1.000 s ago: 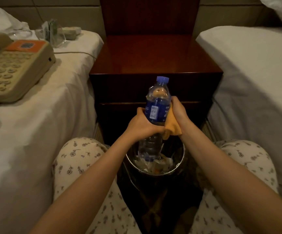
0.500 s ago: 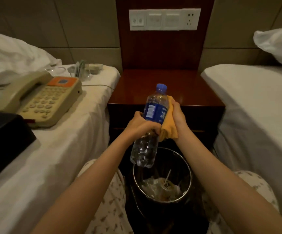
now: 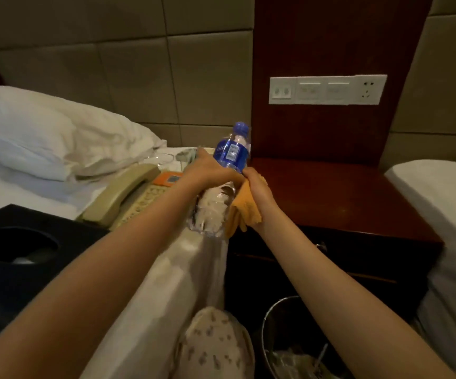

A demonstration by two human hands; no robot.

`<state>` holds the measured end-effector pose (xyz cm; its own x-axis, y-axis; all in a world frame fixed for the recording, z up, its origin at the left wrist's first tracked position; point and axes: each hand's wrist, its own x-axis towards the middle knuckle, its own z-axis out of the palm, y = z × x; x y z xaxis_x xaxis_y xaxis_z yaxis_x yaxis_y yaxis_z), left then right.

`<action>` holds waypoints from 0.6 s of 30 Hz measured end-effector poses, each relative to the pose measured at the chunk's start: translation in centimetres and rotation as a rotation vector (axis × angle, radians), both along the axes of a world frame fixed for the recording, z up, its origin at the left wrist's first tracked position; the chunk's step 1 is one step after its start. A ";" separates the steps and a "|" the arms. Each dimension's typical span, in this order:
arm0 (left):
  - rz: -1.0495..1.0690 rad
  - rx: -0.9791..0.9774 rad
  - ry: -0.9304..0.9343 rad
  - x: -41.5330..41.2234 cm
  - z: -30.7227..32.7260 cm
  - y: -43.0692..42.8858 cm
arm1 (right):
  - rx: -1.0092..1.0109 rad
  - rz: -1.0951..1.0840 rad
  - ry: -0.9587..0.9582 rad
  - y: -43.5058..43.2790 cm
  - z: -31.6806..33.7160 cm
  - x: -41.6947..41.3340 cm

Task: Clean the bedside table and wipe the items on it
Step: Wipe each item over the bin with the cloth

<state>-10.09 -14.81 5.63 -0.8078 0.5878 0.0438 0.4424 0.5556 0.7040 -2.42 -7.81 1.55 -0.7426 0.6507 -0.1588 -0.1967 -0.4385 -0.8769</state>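
One clear plastic bottle (image 3: 231, 154), blue cap and label, tilted over the bed edge. The left hand (image 3: 211, 170) grips its middle. The right hand (image 3: 258, 184) clutches one orange cloth (image 3: 241, 214) against it. From the bottle:
- one glossy wooden bedside table (image 3: 344, 198) at 3 o'clock
- one beige telephone (image 3: 123, 201) at 9
- one black tissue box (image 3: 16, 258) at 8
- one round metal bin (image 3: 266, 324) at 5

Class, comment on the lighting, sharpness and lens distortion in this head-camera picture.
Head view: dim, warm light overall; faint sheen on the bedside table; the black tissue box sinks into shadow; the wide lens tilts the wall panels; print on the bottle is too soft to read.
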 end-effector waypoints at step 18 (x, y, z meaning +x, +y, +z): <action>0.285 -0.313 0.293 -16.6 3.6 -14.4 | 0.274 0.471 -0.289 -9.8 6.3 -19.6</action>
